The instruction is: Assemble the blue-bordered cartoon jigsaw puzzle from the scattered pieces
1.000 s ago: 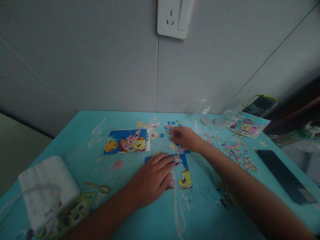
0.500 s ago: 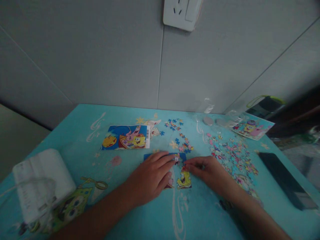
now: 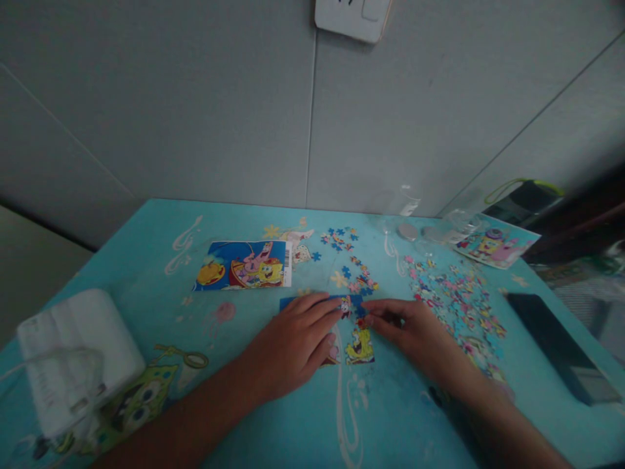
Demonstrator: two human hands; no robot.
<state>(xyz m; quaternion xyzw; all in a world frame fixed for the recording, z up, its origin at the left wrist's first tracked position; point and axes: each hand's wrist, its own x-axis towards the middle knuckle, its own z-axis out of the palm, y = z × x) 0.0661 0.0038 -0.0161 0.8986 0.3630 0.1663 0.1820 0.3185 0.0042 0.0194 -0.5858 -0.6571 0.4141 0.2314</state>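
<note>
A partly assembled jigsaw puzzle (image 3: 360, 346) with a blue top edge and a yellow figure at its right lies on the turquoise table. My left hand (image 3: 303, 339) rests flat over its left part, fingers spread, hiding much of it. At the right edge of the puzzle is my right hand (image 3: 403, 324), thumb and forefinger pinched near the upper right corner; whatever is between the fingertips is too small to make out. Loose blue and red pieces (image 3: 361, 277) lie just behind the puzzle. The picture card (image 3: 254, 265) with a blue background is behind my left hand.
Many mixed pieces (image 3: 459, 299) spread to the right, beside a dark phone-like object (image 3: 561, 345). Clear plastic containers (image 3: 409, 202) and a second picture card (image 3: 498, 244) stand or lie at the back right. A white device (image 3: 81, 358) with a cable is at the left.
My right hand's fingertips have moved slightly up along the puzzle's right edge. The view has tilted down a little. My left hand remains on the puzzle.
</note>
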